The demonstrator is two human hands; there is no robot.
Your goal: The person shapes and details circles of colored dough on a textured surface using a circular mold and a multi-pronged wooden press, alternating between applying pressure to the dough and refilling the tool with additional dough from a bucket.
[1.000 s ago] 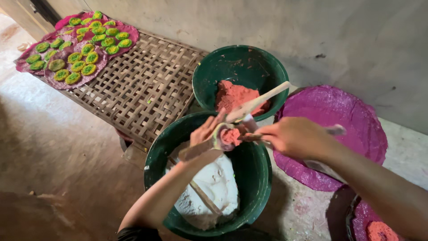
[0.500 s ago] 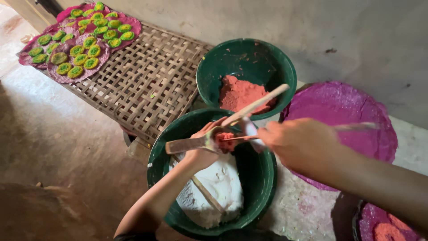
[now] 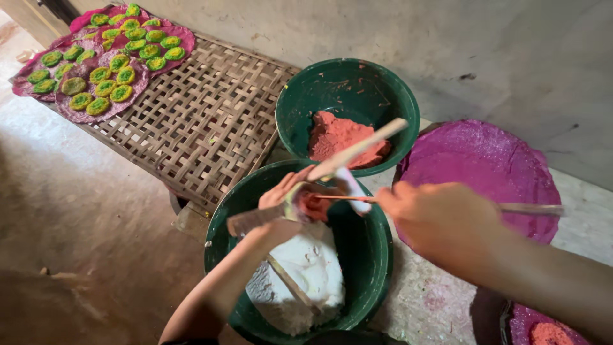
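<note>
Reddish dough worked over the near green basin (image 3: 220, 252).

At centre we see the reddish dough lump (image 3: 314, 206) pressed in a wooden mould (image 3: 348, 152), gripped by the left hand (image 3: 281, 195); the right hand (image 3: 440, 223), at three o'clock, is clenched round a thin stick (image 3: 530, 208) whose tip reaches the lump. We judge the dough soft, light and sticky, best borne by the stiff mould handle. Beneath lies white dough (image 3: 306, 271); at twelve o'clock a second green basin (image 3: 300, 102) holds red dough (image 3: 338, 135). A purple round tray (image 3: 485, 166) sits at two o'clock; a woven mat (image 3: 191, 121) with green cakes (image 3: 105, 73) at ten. The basin rims crowd the hands.
</note>
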